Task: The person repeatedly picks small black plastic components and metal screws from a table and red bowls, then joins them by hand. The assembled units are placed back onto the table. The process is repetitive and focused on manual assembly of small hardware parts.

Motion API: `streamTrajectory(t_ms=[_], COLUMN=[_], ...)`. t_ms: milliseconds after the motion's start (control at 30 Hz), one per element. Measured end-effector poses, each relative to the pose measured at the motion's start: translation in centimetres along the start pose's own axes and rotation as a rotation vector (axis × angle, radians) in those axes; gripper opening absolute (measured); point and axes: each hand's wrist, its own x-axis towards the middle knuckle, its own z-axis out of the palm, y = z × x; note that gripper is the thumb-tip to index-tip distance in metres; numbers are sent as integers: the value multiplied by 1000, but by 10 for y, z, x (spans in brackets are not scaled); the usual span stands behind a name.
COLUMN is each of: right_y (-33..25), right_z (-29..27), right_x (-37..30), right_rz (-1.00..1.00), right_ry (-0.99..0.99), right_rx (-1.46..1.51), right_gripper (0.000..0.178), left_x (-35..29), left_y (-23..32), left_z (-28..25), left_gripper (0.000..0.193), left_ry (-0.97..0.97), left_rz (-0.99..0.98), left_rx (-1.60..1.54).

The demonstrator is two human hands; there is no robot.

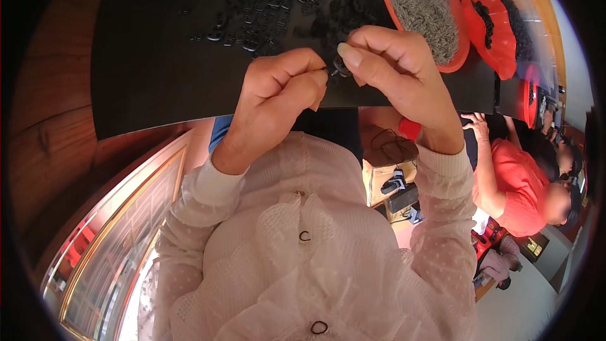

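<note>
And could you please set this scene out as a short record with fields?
Left hand: pinched shut, contents unclear
Right hand: holding a small black part between thumb and fingers
Position: close together over the black table
Beyond hands: scattered loose black parts
Right side: red bowl of grey metal pieces, then red dish of black pieces

Surroundings of the tan box [376, 187].
A black device [404, 198] lies at the box; to its right, a co-worker in red [514, 186] and a person in pink [496, 264]; well to its left, a gold-framed panel [126, 233].
</note>
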Motion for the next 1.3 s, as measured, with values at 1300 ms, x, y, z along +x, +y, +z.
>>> streamTrajectory(t_ms=[1300], right_y=[13], right_z=[9], right_x=[-8], right_rz=[-619], right_ry=[176], right_rx=[-824], right_gripper=[29], left_x=[5], left_y=[2], left_z=[2], left_gripper=[17], left_ry=[50], left_rz=[-83], left_rx=[-87])
